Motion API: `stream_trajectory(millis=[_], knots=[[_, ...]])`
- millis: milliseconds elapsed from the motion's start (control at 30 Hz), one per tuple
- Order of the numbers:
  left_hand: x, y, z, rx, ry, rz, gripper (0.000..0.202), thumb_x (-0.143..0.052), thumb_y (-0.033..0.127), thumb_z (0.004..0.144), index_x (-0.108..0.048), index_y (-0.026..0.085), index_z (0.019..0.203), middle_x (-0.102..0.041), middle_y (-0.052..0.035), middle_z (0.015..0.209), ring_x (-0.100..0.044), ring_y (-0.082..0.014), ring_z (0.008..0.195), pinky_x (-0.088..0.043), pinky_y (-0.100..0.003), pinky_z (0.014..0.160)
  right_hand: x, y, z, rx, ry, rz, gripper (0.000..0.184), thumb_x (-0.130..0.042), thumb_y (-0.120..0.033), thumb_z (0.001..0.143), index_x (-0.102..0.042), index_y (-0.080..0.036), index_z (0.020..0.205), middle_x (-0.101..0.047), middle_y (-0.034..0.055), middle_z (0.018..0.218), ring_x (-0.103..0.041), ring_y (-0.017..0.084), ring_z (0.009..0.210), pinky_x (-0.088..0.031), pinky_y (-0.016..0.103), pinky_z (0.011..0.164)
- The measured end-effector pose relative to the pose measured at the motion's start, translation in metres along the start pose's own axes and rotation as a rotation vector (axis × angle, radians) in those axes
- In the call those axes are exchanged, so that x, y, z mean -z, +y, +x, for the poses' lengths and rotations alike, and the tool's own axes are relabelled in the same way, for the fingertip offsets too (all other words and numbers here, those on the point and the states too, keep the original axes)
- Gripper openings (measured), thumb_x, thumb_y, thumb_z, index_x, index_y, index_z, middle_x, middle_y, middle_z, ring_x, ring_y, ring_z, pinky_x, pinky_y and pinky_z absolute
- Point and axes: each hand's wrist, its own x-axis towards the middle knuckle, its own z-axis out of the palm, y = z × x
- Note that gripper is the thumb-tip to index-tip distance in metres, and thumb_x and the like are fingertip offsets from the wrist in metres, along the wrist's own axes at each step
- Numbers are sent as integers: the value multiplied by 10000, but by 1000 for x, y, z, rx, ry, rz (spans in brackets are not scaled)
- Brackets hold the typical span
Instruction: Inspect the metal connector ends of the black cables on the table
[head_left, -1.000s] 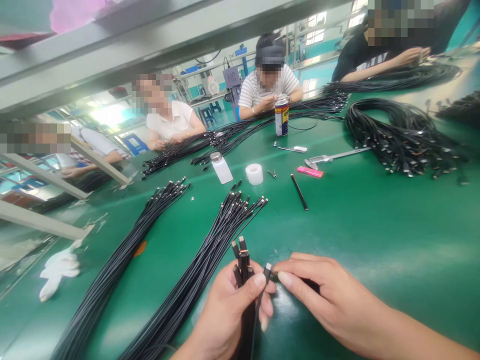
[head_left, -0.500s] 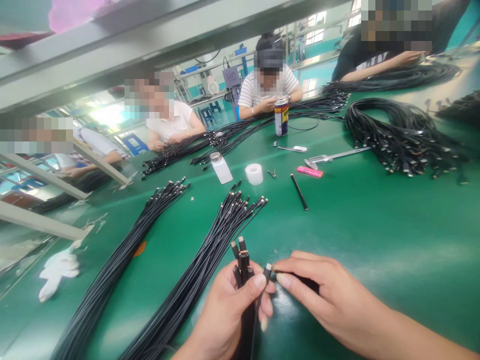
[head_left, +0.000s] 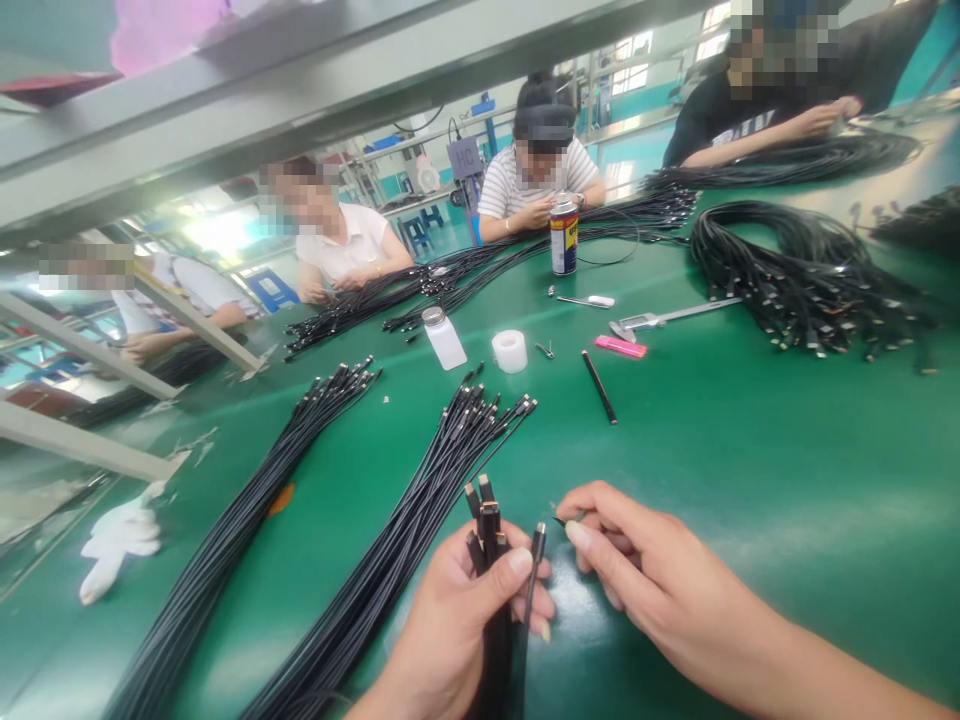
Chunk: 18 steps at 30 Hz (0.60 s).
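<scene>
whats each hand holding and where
Left hand grips black cables just below their plugs; the right hand's fingers pinch something small and dark, unclear what.

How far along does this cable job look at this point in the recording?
Roughly midway, at a guess. Seemingly done: the cable bundle lying straight on the green bench. In hand: the left hand grips a cable bunch, while the right hand pinches a small dark piece. Possibly left: the heaped cables farther along the bench.

black cables (head_left: 382, 560) crowd in beside the left hand (head_left: 450, 630).
</scene>
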Motion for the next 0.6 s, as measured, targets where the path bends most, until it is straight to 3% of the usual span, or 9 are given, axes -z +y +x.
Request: stream_trajectory(millis=[133, 267, 333, 467, 600], knots=[[-1, 1, 0, -12, 11, 28, 252, -792, 230, 772, -580, 121, 854, -650, -37, 729, -609, -126, 577, -497, -248, 581, -1, 2, 0, -20, -28, 17, 257, -411, -394, 1002, -589, -236, 1098, -552, -26, 684, -540, 142, 625, -457, 250, 587], [-2, 0, -1, -41, -11, 60, 224, -776, 206, 786, -566, 134, 816, -640, -13, 660, -591, -114, 571, -474, -236, 600, -1, 5, 0, -28, 16, -24, 362, -455, -411, 976, -612, -250, 1260, -697, 49, 1002, -634, 209, 997, -494, 349, 894], [-1, -1, -1, -53, -20, 73, 224, -774, 202, 787, -560, 137, 804, -639, -10, 646, -587, -114, 574, -471, -236, 603, -2, 6, 0, -32, 16, -24, 356, -484, -399, 961, -619, -250, 1254, -693, 49, 1122, -632, 212, 1044, -477, 364, 951], [-2, -1, -1, -63, -32, 84, 236, -781, 215, 781, -561, 135, 801, -642, -16, 651, -584, -117, 581, -472, -241, 608, -2, 5, -1, -23, -23, 12, 281, -524, -330, 937, -643, -248, 1177, -716, 21, 1009, -659, 186, 865, -528, 317, 803], [-4, -1, -2, -48, -39, 66, 303, -817, 282, 748, -556, 135, 795, -623, -12, 641, -586, -126, 583, -476, -249, 604, -2, 0, -2, 5, -57, 35, 295, -553, -269, 922, -628, -254, 1206, -708, 9, 977, -646, 180, 874, -514, 280, 733]])
